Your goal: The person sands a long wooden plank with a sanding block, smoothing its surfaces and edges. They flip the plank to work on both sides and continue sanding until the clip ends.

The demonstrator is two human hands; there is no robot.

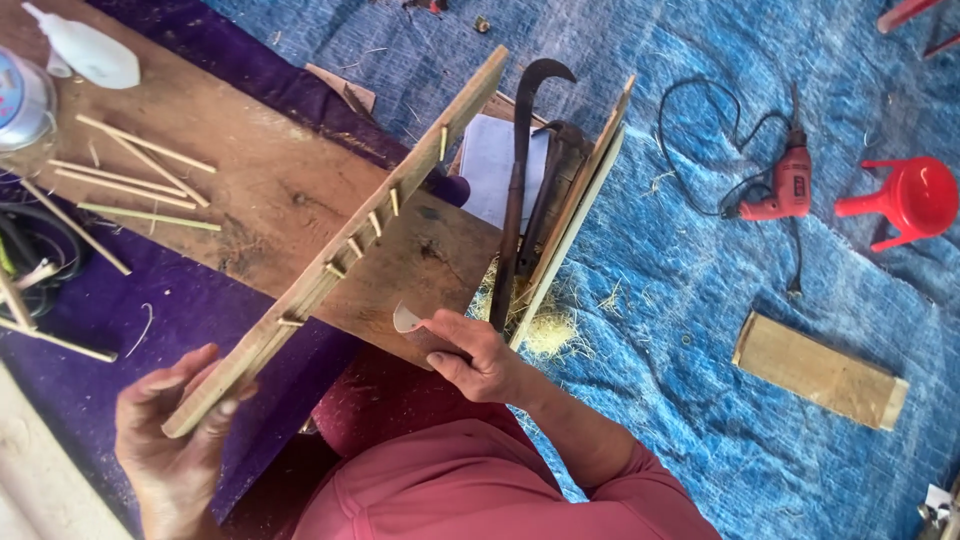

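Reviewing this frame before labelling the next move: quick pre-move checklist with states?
1. Left hand grips the slat's near end: ok.
2. Pegs seated along the slat: ok, several stick out.
3. Right hand holds a small pale piece: ok; what it is, cannot tell.
4. Curved blade apart from both hands: ok.
5. Spare sticks on the board: ok.
6. Drill unplugged: cannot tell.

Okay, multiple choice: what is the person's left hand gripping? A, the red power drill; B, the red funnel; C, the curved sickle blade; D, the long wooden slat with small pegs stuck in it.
D: the left hand grips the lower end of the pegged wooden slat.
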